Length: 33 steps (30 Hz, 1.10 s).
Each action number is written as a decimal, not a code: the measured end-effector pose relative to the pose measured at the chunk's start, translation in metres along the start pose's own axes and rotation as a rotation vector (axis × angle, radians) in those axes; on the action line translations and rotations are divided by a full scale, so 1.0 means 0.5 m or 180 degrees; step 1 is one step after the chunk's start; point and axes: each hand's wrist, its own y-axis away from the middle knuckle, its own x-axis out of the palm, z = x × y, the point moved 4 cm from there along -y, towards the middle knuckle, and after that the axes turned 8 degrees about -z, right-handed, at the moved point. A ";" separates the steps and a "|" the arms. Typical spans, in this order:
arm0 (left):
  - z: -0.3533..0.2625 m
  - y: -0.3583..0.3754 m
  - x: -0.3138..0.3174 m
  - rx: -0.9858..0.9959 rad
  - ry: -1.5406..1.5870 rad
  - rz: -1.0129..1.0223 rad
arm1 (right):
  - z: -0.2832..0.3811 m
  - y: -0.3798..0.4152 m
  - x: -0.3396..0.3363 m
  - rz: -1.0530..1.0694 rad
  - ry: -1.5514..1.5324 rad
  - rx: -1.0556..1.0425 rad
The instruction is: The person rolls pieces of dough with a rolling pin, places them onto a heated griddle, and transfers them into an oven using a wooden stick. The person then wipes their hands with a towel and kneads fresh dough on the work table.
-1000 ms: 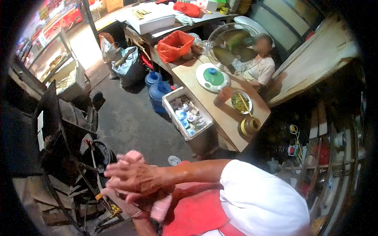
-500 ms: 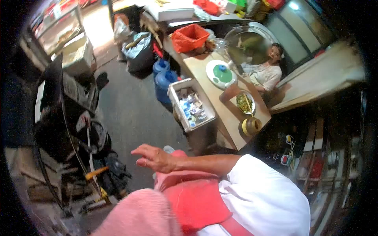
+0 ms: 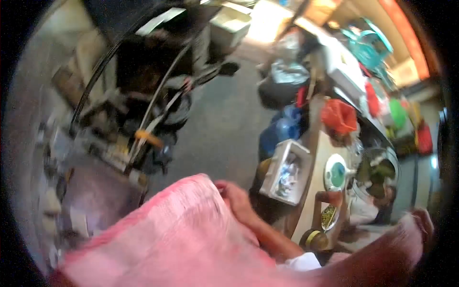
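A large pink cloth (image 3: 167, 234) is spread across the lower part of the view, close to the camera and blurred by motion. My right hand (image 3: 239, 203) is at its upper right edge, with the fingers curled in against the fabric. The bare forearm runs down to a white sleeve (image 3: 304, 262). Another blurred pink length of fabric (image 3: 397, 246) rises at the lower right, and what holds it up cannot be made out. My left hand does not show.
Right of the dark floor (image 3: 215, 134) stands a white foam box (image 3: 275, 179) with small packets, beside a wooden table (image 3: 306, 215). A green-and-white lid (image 3: 336, 172) and a bowl of greens (image 3: 329, 217) rest there. A person (image 3: 363, 210) is behind it. Left stands cluttered gear (image 3: 148, 138).
The view has swung, shifting the table and box rightward. The pink cloth now fills far more of the lower view. My right hand, spread apart before, now curls at the cloth's edge.
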 end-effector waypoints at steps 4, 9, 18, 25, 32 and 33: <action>-0.020 0.029 -0.021 -0.0048 -0.0382 -0.0002 | 0.053 -0.015 0.021 0.0042 -0.0298 0.0179; -0.026 0.044 -0.041 0.0017 -0.0677 0.0106 | 0.045 -0.021 0.039 0.0248 -0.0381 0.0129; -0.046 0.036 -0.079 0.0070 -0.1035 0.0277 | 0.008 -0.061 0.085 0.0441 -0.0569 0.0275; -0.045 0.075 -0.102 0.0108 -0.0952 0.0290 | 0.023 -0.053 0.115 0.0424 -0.0077 0.0385; -0.051 0.051 -0.117 -0.0005 -0.1082 0.0665 | -0.040 -0.028 0.088 0.0392 0.0041 0.0308; -0.051 0.050 -0.119 -0.0080 -0.1127 0.0703 | -0.023 -0.024 0.093 0.0329 -0.0123 0.0365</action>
